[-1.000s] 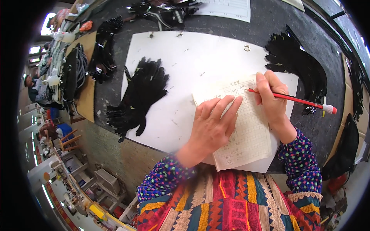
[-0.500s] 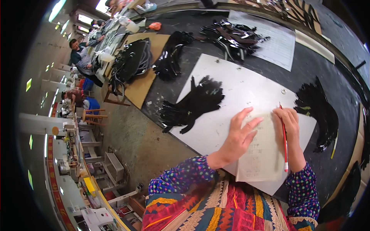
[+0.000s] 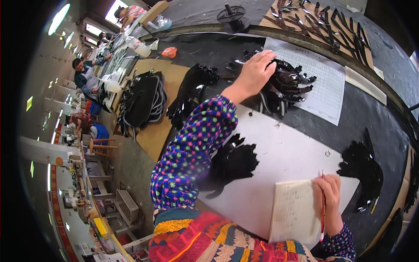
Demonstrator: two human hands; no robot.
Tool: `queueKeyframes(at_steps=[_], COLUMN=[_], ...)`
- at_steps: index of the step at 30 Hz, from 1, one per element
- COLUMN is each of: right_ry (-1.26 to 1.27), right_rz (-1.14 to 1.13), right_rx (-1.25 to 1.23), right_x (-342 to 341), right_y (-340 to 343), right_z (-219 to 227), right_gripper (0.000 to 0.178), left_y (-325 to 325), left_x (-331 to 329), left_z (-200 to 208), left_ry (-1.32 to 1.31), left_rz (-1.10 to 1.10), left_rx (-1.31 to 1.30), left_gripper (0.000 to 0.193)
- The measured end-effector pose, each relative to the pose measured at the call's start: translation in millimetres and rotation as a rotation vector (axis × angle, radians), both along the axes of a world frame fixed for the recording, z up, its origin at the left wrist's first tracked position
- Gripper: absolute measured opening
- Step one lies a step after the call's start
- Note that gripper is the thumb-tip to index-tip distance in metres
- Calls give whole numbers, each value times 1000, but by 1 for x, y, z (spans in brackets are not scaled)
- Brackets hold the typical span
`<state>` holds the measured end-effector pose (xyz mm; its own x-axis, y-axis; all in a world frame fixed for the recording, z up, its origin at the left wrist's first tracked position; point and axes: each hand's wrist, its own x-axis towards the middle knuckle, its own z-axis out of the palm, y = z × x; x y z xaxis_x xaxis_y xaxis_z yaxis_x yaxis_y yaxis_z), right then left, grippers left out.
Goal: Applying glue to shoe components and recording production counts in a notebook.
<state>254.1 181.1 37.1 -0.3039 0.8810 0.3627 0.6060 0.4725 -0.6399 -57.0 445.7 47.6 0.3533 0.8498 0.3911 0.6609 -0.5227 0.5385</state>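
Observation:
My left hand (image 3: 257, 74) reaches far over the table and rests on a heap of glossy dark strips (image 3: 293, 84), its fingers stretched out over the heap's left side. Their tips are partly bent out of sight. In my right hand (image 3: 331, 192) is a red pencil (image 3: 323, 212), point up and away from me. That hand lies on the right edge of an open notebook (image 3: 293, 209) with handwritten rows. Under the notebook is a white board (image 3: 286, 150). A bundle of black strips (image 3: 238, 160) lies on the board, partly behind my left sleeve.
Another black bundle (image 3: 361, 170) overlaps the board's right corner. A printed sheet (image 3: 327, 98) lies under the dark heap. More black strips (image 3: 192, 89) and a stack of black pieces (image 3: 142, 100) are at left. A black spool (image 3: 231, 16) stands at the back. People work beyond.
My left hand has left the notebook and moved up and away onto the dark heap. The right hand keeps the pencil on the notebook. The whole view has shifted, with table things now lower.

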Motion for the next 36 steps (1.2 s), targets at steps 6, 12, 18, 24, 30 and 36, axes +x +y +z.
queueKeyframes(at_steps=[6,12,18,24,30,36], right_ry=[-41,-59,-54,-64,-47,-39], right_rz=[-14,0,-2,-17,-10,-9], right_rx=[-50,-138,-169,-186,-172,-190], right_x=[5,3,4,4,3,8], right_y=[3,5,6,3,6,4], right_z=[1,5,3,2,4,3], right_gripper=[31,26,29,29,29,29], left_y=[31,20,22,85,118,110], left_x=[12,2,-9,-13,-13,-8], left_z=[-25,-21,-5,-13,-40,-38], left_ry=[290,324,308,-6,-238,-399], left_rz=[-130,-87,-135,344,438,354], left_rx=[-24,-61,-92,-195,-452,-432], left_gripper=[38,34,37,30,25,15])
